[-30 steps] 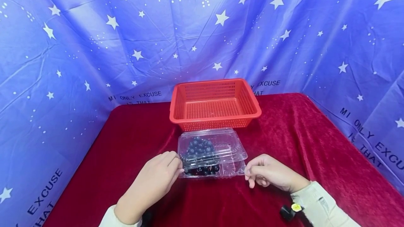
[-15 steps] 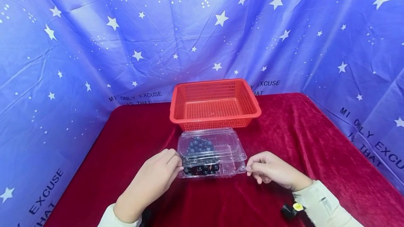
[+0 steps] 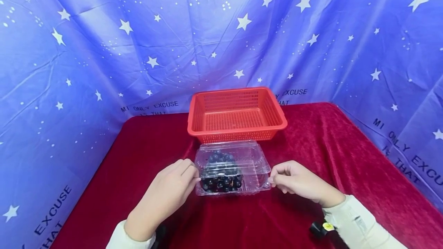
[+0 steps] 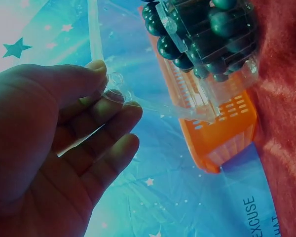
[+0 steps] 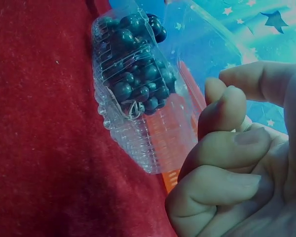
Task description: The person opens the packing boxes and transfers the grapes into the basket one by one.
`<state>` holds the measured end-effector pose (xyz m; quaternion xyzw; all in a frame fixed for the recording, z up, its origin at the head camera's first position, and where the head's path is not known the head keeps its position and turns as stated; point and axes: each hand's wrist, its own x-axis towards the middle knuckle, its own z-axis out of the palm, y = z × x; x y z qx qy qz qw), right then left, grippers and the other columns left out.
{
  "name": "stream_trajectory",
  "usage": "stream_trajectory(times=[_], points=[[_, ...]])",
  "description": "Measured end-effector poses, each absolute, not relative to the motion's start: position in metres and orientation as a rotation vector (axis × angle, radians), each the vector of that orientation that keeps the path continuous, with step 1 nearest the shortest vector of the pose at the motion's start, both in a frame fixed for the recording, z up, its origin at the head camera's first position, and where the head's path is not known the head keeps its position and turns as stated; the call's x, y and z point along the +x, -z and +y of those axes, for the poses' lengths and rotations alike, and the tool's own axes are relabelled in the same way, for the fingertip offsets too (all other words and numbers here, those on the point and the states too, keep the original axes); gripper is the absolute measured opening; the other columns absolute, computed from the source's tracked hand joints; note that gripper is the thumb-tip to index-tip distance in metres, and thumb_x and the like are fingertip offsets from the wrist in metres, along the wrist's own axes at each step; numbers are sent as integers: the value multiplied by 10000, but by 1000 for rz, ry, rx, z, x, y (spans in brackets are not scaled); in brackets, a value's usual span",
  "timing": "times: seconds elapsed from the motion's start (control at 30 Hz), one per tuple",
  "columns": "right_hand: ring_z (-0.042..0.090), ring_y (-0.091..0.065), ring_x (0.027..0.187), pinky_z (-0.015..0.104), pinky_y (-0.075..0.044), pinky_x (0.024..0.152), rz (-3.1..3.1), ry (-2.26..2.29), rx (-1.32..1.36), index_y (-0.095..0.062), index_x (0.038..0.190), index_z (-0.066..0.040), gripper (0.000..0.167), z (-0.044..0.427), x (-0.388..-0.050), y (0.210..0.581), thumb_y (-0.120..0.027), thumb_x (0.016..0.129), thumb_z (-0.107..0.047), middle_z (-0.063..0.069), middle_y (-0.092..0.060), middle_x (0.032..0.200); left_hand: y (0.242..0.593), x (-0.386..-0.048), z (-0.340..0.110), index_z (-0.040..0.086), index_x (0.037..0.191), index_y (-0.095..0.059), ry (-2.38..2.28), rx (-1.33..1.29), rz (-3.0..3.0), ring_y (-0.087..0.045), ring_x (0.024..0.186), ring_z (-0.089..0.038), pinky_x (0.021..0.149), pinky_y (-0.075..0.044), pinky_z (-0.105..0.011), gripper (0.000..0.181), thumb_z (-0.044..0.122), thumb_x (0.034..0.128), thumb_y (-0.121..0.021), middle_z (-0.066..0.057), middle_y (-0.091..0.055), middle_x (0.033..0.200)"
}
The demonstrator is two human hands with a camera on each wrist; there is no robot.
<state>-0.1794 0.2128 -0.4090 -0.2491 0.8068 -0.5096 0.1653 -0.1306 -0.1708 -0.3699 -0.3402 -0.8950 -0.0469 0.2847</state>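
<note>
A clear hinged plastic box [image 3: 254, 181] holding dark grapes [image 3: 221, 183] lies on the red cloth, its lid [image 3: 242, 153] raised a little at the front. My left hand [image 3: 166, 195] is at the box's left front corner; in the left wrist view the thumb and fingers of that hand [image 4: 64, 118] pinch a clear plastic corner. At the opposite front corner, my right hand [image 3: 304, 183] pinches the plastic edge. The right wrist view shows this hand [image 5: 237, 158] with curled fingers beside the box [image 5: 133, 143]; its exact contact is hard to see.
A red perforated basket [image 3: 235, 131] stands just behind the box. Starry blue fabric [image 3: 207, 30] hangs behind and on both sides. A black object with a yellow label [image 3: 328, 226] is by the right sleeve.
Both hands have risen slightly at the box's corners. The lid's front edge has lifted, and more of the grapes shows below it.
</note>
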Motion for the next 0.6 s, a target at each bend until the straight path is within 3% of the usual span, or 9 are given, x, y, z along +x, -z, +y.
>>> stream_trajectory(times=[0.23, 0.4, 0.6], points=[[67, -493, 525, 250, -438, 468, 2371, 1404, -778, -713, 837, -94, 158, 211, -182, 401, -658, 979, -136, 97, -552, 612, 363, -134, -170, 149, 963, -662, 140, -920, -2343, -538, 771, -108, 694, -536, -255, 202, 212, 863, -826, 50, -589, 880], [255, -558, 561, 261, -462, 505, 2403, 1392, -841, -718, 846, -126, 148, 208, -185, 394, -668, 983, -152, 50, -598, 651, 356, -136, -168, 137, 977, -665, 162, -915, -2355, -559, 784, -127, 708, -535, -267, 189, 200, 880, -814, 37, -601, 900], [196, -595, 596, 272, -486, 537, 2414, 1413, -856, -729, 880, -119, 117, 204, -189, 388, -671, 980, -138, 34, -633, 681, 348, -140, -166, 143, 977, -672, 136, -896, -2361, -571, 792, -122, 715, -545, -262, 192, 218, 880, -819, 32, -615, 898]])
